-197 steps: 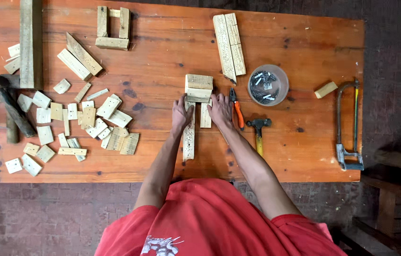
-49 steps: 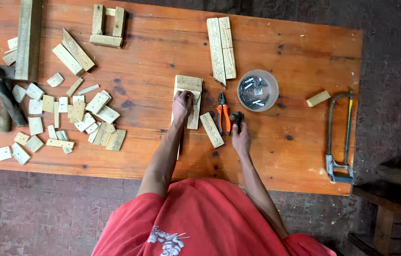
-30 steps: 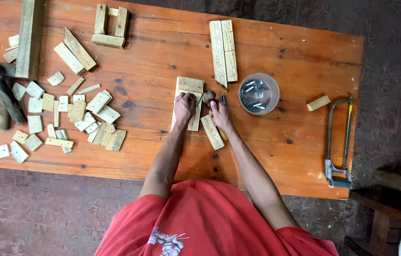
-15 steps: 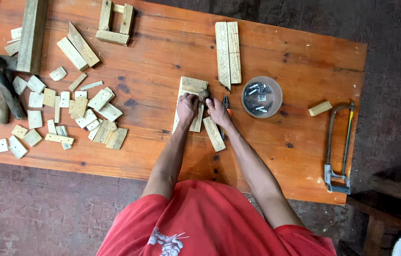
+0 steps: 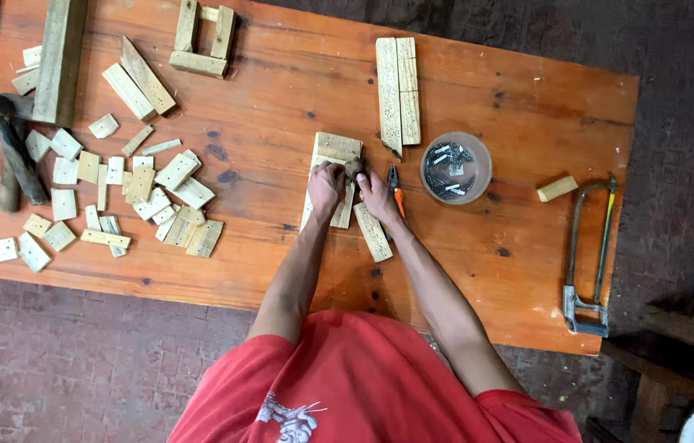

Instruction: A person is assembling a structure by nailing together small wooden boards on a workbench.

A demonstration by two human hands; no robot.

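Your orange bench (image 5: 281, 74) carries a heap of wood offcuts (image 5: 117, 189) at your left, a hacksaw (image 5: 589, 246) at your right and a tub of nails (image 5: 456, 167) near the middle. Your left hand (image 5: 326, 182) presses flat on the slats (image 5: 332, 176) at the centre. Your right hand (image 5: 375, 190), just beside it, has its grip closed round a hammer (image 5: 355, 167), head over the slats; pliers (image 5: 396, 184) lie beside it.
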